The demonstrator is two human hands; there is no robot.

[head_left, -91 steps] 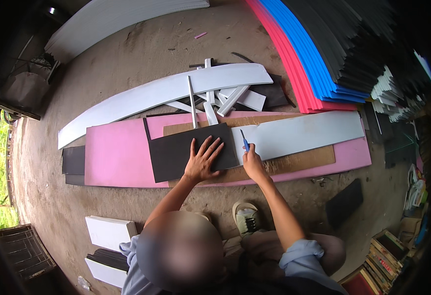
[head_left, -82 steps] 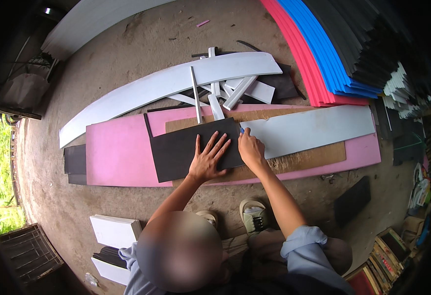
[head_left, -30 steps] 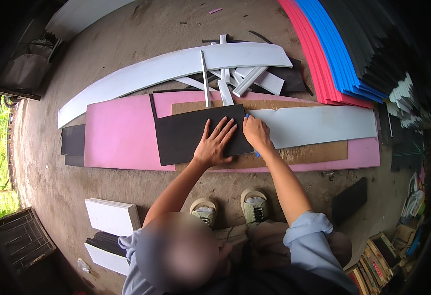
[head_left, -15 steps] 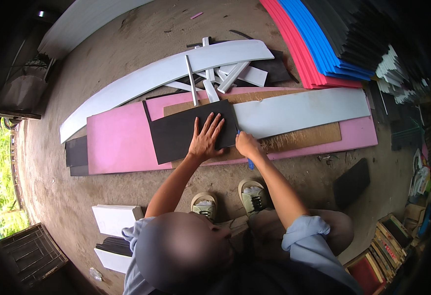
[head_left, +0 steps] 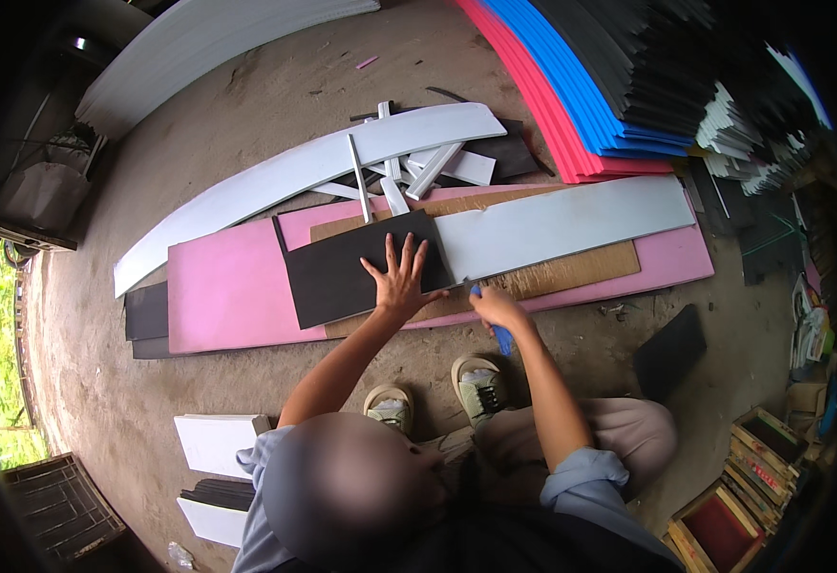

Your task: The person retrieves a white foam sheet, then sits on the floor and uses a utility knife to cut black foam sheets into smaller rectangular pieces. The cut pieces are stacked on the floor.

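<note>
My left hand [head_left: 402,285] presses with fingers spread on a black foam sheet [head_left: 334,277]. Gripped in my right hand [head_left: 500,310] is a blue-handled cutter knife [head_left: 503,341], just off the black sheet's near right corner; its blade is hard to make out. A long white sheet [head_left: 566,222] lies beside the black sheet's right edge. Brown cardboard [head_left: 581,271] shows beneath them both, and a large pink sheet [head_left: 229,286] lies under the cardboard.
Beyond the pink sheet, a long white strip [head_left: 246,224] rests by a heap of white offcuts [head_left: 434,170]. Red, blue and black sheets [head_left: 571,86] are stacked at the far right. White blocks [head_left: 216,441] sit near left; wooden frames [head_left: 724,520] near right. A dark piece [head_left: 671,351] lies on the floor.
My right hand with the knife has come toward me and right, off the black sheet's edge. My left hand's fingers have spread wider on the sheet. The whole view has shifted slightly.
</note>
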